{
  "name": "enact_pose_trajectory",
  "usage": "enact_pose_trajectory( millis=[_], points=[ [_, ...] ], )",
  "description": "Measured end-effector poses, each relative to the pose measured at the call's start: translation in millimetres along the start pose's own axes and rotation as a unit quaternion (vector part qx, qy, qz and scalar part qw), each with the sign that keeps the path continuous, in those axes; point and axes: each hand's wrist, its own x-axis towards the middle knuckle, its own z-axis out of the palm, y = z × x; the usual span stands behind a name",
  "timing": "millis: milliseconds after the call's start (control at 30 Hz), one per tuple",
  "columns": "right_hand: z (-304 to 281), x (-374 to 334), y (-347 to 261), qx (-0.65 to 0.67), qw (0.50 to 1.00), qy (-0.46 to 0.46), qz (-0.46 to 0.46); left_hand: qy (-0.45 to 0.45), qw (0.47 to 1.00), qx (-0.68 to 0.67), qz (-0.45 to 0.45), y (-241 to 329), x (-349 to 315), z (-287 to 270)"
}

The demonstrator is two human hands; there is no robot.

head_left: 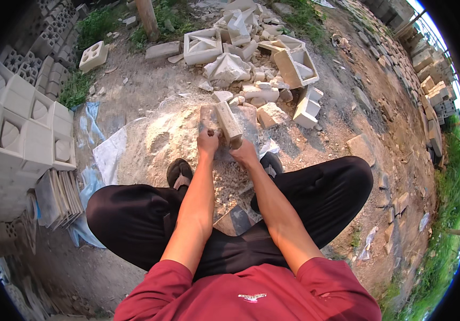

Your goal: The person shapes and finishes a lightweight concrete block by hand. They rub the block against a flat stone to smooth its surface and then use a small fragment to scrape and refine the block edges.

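Between my feet lies a flat, dusty board (248, 117), and a long pale bar-shaped block (228, 121) slants over it. My right hand (245, 153) is closed at the block's near end, its fingers partly hidden underneath. To the left of the block, over the board's left edge, my left hand (207, 142) has its fingers curled together. Whatever it may hold is too small or hidden to make out. Pale dust and crumbs (160, 140) cover the ground around the board.
Broken pale blocks and rubble (251, 69) are heaped just beyond the board. Moulded white blocks (24, 120) are stacked at the left, above leaning thin slabs (59, 198). A white sheet (111, 154) lies left of my feet. Loose stones (361, 147) dot the right-hand ground.
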Motion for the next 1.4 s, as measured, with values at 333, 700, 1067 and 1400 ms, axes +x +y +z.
enact_pose_trajectory(
  millis=[333, 700, 1067, 1400],
  points=[
    [-16.4, 24.0, -46.7, 0.112, 0.986, 0.125, -0.016, -0.015, 1.000, 0.018, -0.015, -5.1, 2.6, -2.1],
    [-18.8, 7.9, -39.1, -0.038, 0.997, -0.026, 0.069, 0.004, 1.000, -0.020, -0.015, -24.7, 8.8, 8.5],
    [21.8, -3.5, -7.3, -0.012, 0.992, 0.060, 0.114, 0.058, 0.990, -0.103, -0.071, -20.5, 3.4, 15.9],
    [2.3, 6.4, -64.1, 0.033, 0.995, 0.063, 0.067, 0.084, 0.996, -0.039, -0.009, -47.2, 21.9, -3.5]
  ],
)
